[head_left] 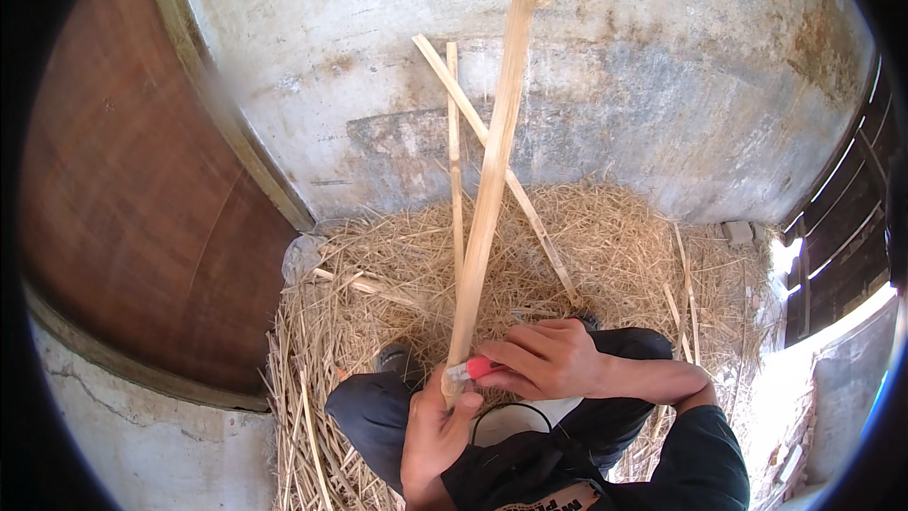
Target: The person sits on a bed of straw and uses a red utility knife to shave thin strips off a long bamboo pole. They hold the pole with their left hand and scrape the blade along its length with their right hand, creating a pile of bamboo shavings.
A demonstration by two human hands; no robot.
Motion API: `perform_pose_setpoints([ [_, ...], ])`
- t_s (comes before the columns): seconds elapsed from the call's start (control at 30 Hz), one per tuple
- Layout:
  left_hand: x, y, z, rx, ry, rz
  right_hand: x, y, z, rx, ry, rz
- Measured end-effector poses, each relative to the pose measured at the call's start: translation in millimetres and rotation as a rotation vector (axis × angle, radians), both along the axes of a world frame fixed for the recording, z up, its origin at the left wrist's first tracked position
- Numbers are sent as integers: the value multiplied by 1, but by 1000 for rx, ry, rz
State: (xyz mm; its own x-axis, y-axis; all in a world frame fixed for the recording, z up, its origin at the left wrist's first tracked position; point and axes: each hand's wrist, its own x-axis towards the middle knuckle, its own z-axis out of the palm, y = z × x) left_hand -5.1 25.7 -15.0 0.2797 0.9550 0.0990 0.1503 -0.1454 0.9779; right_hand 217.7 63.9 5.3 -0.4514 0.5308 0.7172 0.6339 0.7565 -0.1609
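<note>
A long pale strip of split bamboo or wood (492, 161) slants up and away from my lap toward the wall. My left hand (433, 431) is closed around its near end, with the thumb along the side. In my right hand (553, 360) is a red-handled knife (480, 367), gripped from the right. Its short metal end lies against the strip just above my left fingers. How much of the handle sits inside my right fingers is hidden.
Two thinner strips, one upright (455, 151) and one slanting (534, 213), lean on the stained wall (643, 85). Straw and shavings (605, 227) cover the floor. A brown wooden door (142, 189) stands at left. Between my knees is a white container (506, 423) with a dark wire handle.
</note>
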Motion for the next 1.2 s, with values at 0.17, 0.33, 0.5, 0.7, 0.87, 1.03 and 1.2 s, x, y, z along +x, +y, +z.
perform_pose_setpoints([
  [0.17, 2, -3, 3, 25, 36, 24, -2, -1, 4, 27, -7, -21],
  [0.33, 2, -3, 3, 20, 71, 30, -4, -2, 3, 36, -15, -13],
  [0.5, 4, -2, 2, 66, 74, 39, -5, -1, 0, 54, -7, 11],
  [0.7, 9, -1, 4, 53, 105, 99, -7, -3, 2, 82, -5, -40],
  [0.87, 14, -3, 5, 90, 128, 139, -5, -3, 3, 80, -13, -93],
  [1.03, 18, -4, 6, 132, 164, 160, -3, -2, 6, 88, -32, -119],
  [1.2, 16, -6, 6, 84, 216, 163, -2, 1, 5, 102, -12, -108],
])
